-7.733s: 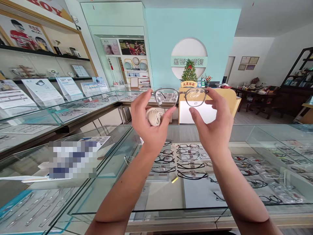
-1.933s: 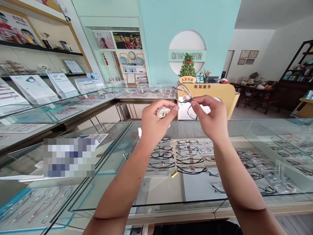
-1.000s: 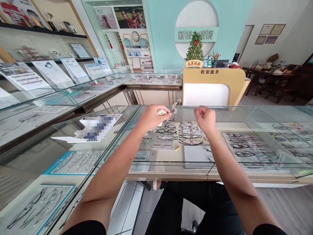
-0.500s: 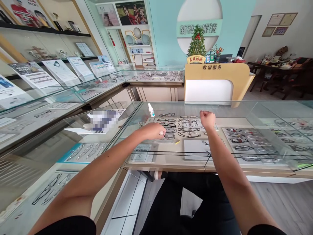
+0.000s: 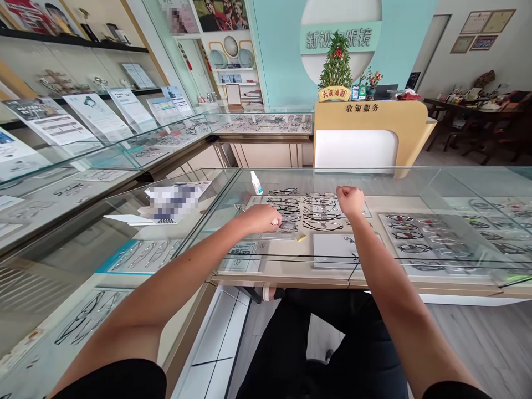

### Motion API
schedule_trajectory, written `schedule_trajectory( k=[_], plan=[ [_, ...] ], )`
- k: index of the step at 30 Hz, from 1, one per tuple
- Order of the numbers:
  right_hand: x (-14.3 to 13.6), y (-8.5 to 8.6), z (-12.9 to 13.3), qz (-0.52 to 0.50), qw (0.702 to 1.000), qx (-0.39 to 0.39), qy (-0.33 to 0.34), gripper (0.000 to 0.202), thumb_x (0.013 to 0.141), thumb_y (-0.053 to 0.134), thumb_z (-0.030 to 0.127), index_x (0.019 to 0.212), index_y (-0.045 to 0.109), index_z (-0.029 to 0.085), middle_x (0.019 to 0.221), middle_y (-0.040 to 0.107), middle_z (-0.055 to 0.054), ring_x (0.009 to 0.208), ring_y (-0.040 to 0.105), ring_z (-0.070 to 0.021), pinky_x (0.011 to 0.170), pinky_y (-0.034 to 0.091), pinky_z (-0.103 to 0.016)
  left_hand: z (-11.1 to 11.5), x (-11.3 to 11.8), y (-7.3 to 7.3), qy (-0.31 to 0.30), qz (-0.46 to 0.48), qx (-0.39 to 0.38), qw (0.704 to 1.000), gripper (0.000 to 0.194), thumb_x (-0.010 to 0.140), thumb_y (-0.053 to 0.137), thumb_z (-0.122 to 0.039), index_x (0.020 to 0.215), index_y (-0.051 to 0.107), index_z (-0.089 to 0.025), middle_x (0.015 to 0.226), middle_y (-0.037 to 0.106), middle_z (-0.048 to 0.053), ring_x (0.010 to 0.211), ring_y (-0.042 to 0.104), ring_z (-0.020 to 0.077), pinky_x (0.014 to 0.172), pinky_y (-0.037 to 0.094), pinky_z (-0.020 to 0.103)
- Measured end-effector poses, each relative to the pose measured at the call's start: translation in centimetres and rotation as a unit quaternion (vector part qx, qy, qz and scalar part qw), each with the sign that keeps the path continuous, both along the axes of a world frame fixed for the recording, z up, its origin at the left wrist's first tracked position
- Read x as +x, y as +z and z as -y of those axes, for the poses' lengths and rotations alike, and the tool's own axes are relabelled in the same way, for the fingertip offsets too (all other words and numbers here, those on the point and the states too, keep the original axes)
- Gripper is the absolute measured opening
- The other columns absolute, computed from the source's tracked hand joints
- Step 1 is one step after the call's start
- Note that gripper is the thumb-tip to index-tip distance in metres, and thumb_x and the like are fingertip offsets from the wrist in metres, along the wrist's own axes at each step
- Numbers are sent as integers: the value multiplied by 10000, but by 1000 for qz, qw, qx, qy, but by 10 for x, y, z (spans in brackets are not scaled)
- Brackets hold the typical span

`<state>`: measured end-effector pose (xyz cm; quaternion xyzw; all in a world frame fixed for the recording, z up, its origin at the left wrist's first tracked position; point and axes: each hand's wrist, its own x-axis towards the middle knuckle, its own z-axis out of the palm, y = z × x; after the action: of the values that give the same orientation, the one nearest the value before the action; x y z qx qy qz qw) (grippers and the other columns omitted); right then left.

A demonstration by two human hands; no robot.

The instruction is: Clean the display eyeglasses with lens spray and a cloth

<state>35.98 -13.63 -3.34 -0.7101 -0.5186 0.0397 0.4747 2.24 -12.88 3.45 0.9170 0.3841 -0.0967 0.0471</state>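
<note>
Over the glass display counter [image 5: 286, 280], my left hand [image 5: 261, 218] is curled closed, with a small pale bit showing at its fingers that I cannot make out. To its right, my right hand [image 5: 350, 200] forms a closed fist, its inside hidden. Between the hands lie several eyeglasses [image 5: 322, 216] in rows. Behind my left hand a small white bottle [image 5: 256, 183] stands upright on the counter. A small yellow piece [image 5: 301, 238] lies just right of and below my left hand.
On the left glass counter lies an opened white box or folder [image 5: 174, 204], partly blurred. More eyeglasses sit on a tray [image 5: 432, 238] at the right. Beyond the counter stands a yellow cashier desk [image 5: 374, 113] with a plant [image 5: 336, 64].
The view has tilted slightly downward, so the background sits higher in the picture. Both hands keep nearly the same closed pose and place over the counter.
</note>
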Motion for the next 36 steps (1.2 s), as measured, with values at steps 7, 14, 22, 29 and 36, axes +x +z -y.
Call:
schedule_trajectory(
  k=[7, 14, 22, 29, 36],
  plan=[
    [0, -2, -1, 4, 1000, 1, 6, 486, 964, 553, 324, 590, 246, 274, 605, 210, 40, 640, 152, -173, 588, 238, -345, -1, 2, 7, 4, 4, 0, 1000, 245, 879, 634, -273, 997, 849, -280, 1110, 861, 33, 995, 757, 258, 724, 436, 315],
    [-1, -2, -1, 4, 1000, 6, 8, 503, 963, 560, 310, 573, 245, 268, 586, 232, 33, 618, 157, -169, 583, 234, -339, -16, 16, 19, 47, 23, 38, 998, 227, 871, 661, -258, 1009, 841, -269, 1105, 853, 54, 971, 752, 259, 745, 453, 313],
    [-1, -2, -2, 9, 1000, 4, 3, 516, 972, 570, 322, 565, 255, 276, 581, 237, 37, 603, 165, -168, 568, 229, -341, -34, 30, 8, 50, -12, 26, 998, 210, 780, 689, -242, 912, 850, -263, 959, 832, 83, 843, 720, 275, 727, 435, 344],
    [-2, -1, -1, 8, 1000, 0, 2, 503, 970, 576, 320, 552, 300, 277, 577, 262, 29, 605, 194, -173, 573, 234, -343, -34, 29, 11, 52, 2, 9, 999, 121, 740, 660, -231, 771, 774, -255, 862, 786, 69, 728, 650, 234, 662, 367, 339],
    [-3, 0, -1, -9, 1000, 2, 7, 524, 965, 584, 315, 551, 264, 277, 573, 257, 31, 606, 189, -170, 584, 227, -341, -32, 24, 32, 65, 21, -3, 998, 144, 721, 665, -253, 784, 793, -275, 803, 778, 48, 681, 639, 235, 663, 351, 351]
  ],
)
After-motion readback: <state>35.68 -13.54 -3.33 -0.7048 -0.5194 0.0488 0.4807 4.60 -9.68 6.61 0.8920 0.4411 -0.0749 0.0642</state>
